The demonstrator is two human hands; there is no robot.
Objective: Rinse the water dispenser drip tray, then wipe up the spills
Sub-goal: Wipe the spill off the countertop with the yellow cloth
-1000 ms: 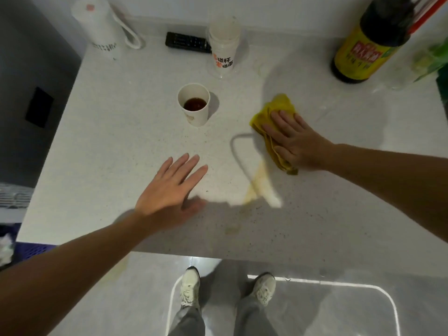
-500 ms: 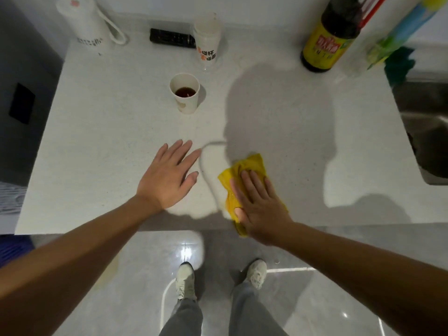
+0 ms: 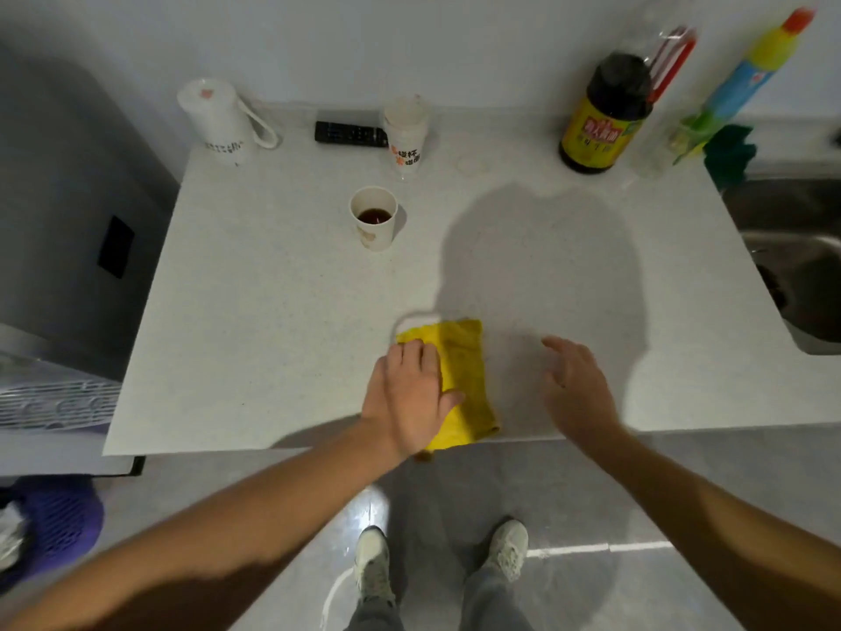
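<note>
A yellow cloth [image 3: 464, 371] lies flat on the white countertop [image 3: 273, 311] near its front edge, one end hanging slightly over. My left hand [image 3: 412, 398] rests palm down on the cloth's left part, fingers straight. My right hand [image 3: 575, 393] hovers to the right of the cloth with relaxed fingers, not touching it. A white grated drip tray [image 3: 54, 403] shows at the far left, below counter level.
A paper cup [image 3: 374, 218] of dark liquid stands mid-counter. At the back are a white kettle [image 3: 218, 120], a remote [image 3: 350, 133], a plastic cup [image 3: 406, 136], a dark sauce bottle [image 3: 605, 116] and a spray bottle [image 3: 746, 79]. A steel sink [image 3: 801, 271] lies right; a purple basket [image 3: 59, 526] sits on the floor.
My right hand let go of the cloth and moved off to its right. My left hand slid right onto the cloth. The brown streak on the counter is no longer visible.
</note>
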